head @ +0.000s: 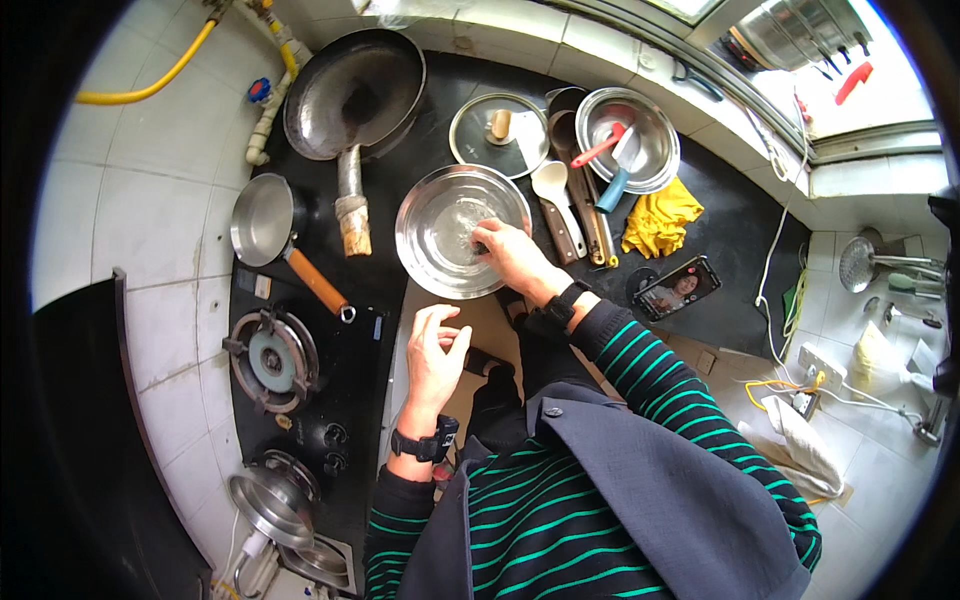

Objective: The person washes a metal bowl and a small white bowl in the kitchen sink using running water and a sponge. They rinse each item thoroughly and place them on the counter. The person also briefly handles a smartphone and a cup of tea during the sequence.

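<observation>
A round stainless steel bowl stands at the front edge of the black counter, with what looks like clear, rippled water inside. My right hand reaches over its right rim, fingertips bunched down near the middle. A small dark patch shows under those fingertips; whether it is an object or shadow I cannot tell. My left hand hovers just in front of the bowl, fingers loosely curled and apart, holding nothing. Behind the bowl lies a glass lid with a wooden knob.
At the back left sits a wok; a saucepan is nearer, by the gas burner. Nested steel bowls hold red- and blue-handled tools. A white spoon, a yellow cloth and a phone lie to the right.
</observation>
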